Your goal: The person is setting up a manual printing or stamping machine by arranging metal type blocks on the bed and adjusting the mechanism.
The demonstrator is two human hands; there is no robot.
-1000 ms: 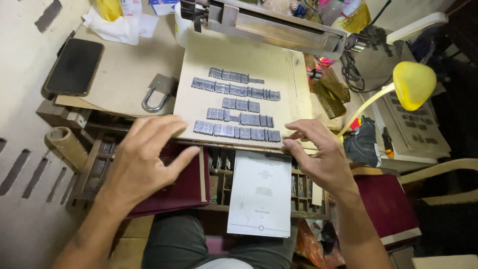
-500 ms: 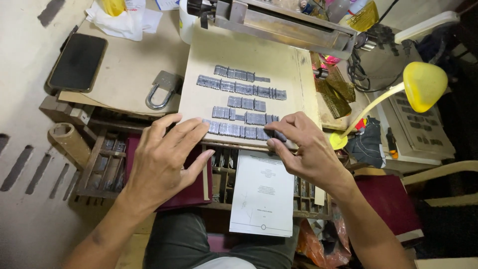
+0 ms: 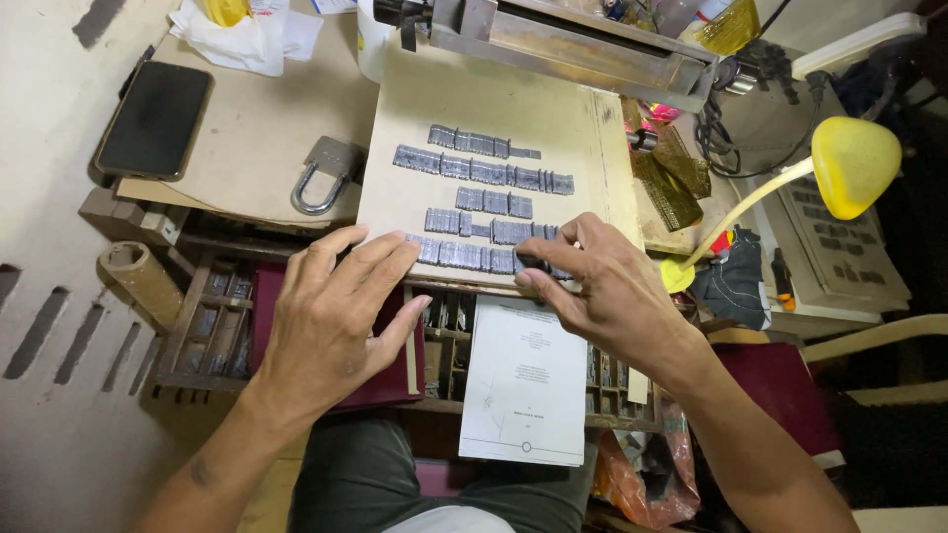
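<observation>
A view from above looks down at a person's two hands working at a cluttered workbench. A pale cardboard sheet (image 3: 494,109) lies flat in the middle, and on it sit four short rows of small grey metal type blocks (image 3: 484,170), set one behind another.

The left hand (image 3: 331,321) lies palm down at the near left corner of the sheet, fingers loosely spread, with its fingertips (image 3: 400,255) touching the left end of the nearest row of type (image 3: 464,255). The right hand (image 3: 607,291) rests at the right end of the same row, fingers curled over the last blocks. Whether it pinches a block cannot be told, since the hand hides them.

Below the hands, a white printed page (image 3: 528,380) hangs down over a wooden tray of small compartments (image 3: 212,331). A dark red book cover (image 3: 385,380) lies partly under the left hand.

On the left, further away, a black phone (image 3: 155,120) lies face down on a tan board, with a steel padlock (image 3: 324,173) just to its right. A cardboard tube (image 3: 138,276) sits at the near left. At the far edge of the sheet stands a metal machine bar (image 3: 573,44). On the right is a yellow desk lamp (image 3: 854,166).
</observation>
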